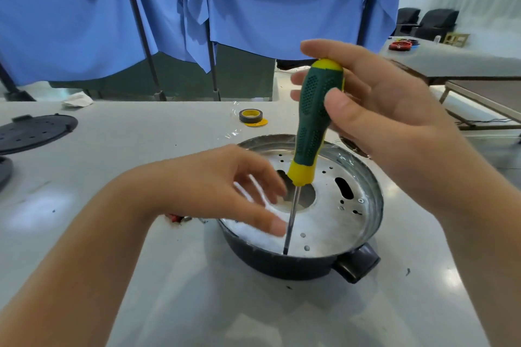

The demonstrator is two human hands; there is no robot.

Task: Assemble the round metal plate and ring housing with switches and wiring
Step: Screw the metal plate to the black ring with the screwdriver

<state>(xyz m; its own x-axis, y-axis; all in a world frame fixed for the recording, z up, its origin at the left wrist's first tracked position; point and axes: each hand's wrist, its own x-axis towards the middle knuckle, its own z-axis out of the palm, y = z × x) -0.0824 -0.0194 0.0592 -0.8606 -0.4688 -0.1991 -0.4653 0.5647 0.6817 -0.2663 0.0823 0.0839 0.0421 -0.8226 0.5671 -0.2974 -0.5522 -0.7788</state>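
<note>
Left hand (225,186) hides part of the round metal plate (324,222).

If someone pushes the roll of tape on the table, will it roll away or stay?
The tape roll lies flat on the table, so it would probably slide, not roll. It looks small and hollow, so likely light. Set on edge, it could roll.

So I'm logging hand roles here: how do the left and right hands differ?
The right hand grips the screwdriver handle upright; the left hand holds nothing, its fingers spread beside the shaft. The right is raised above the plate; the left sits low at its rim. Both are bare.
</note>
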